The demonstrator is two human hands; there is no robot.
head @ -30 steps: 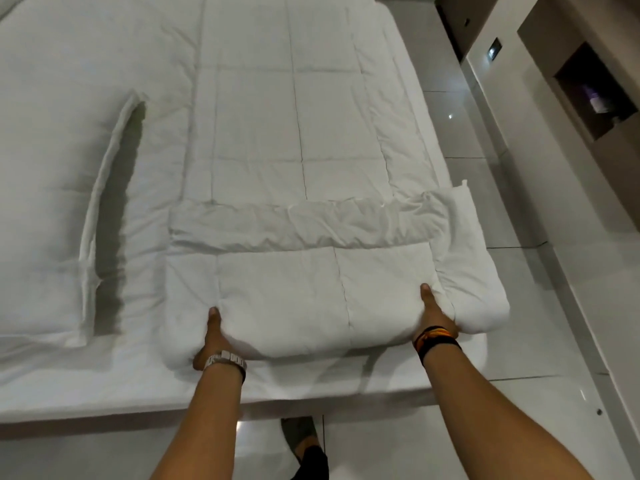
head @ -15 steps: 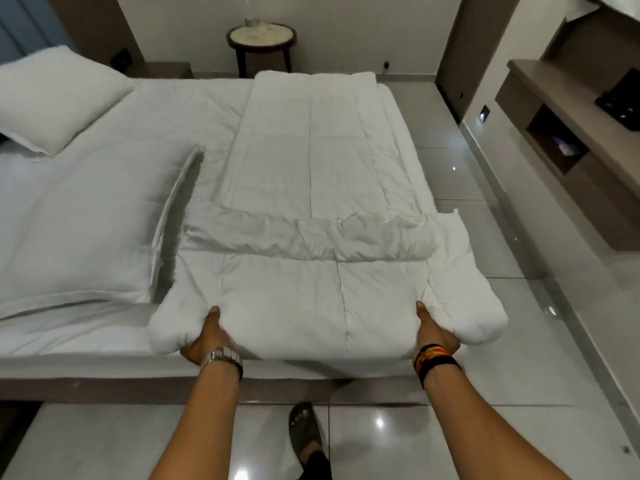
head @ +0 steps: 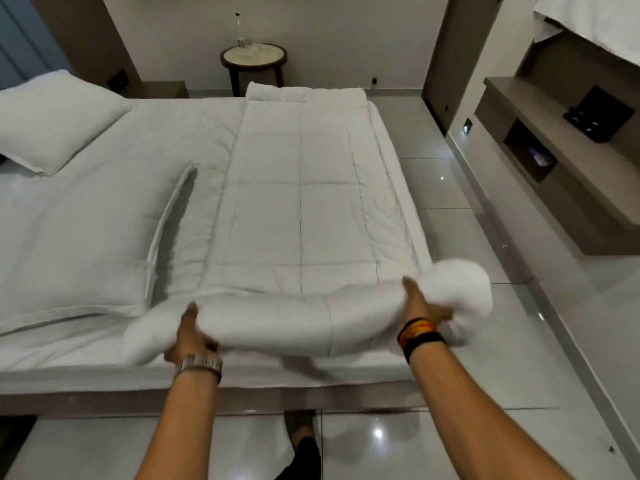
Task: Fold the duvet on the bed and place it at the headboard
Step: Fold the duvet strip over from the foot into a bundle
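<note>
**Mid-fold at the foot of the bed, both hands full of duvet**

So I'm standing at the near edge of the bed, and the duvet is laid out as a long strip down its right side, running away toward the far end. My left hand and right hand each grip the near end of it, fingers curled round the bunched-up roll, set apart across the strip's width. I reckon that spacing is there so the fold goes over evenly instead of skewing.

Stuff I can't make out: the fingers are mostly buried under the fabric, and the roll's right tip is motion-blurred. The headboard isn't really in shot; the pillow at far left suggests it's over that way. A flat pillow lies beside the strip.
</note>
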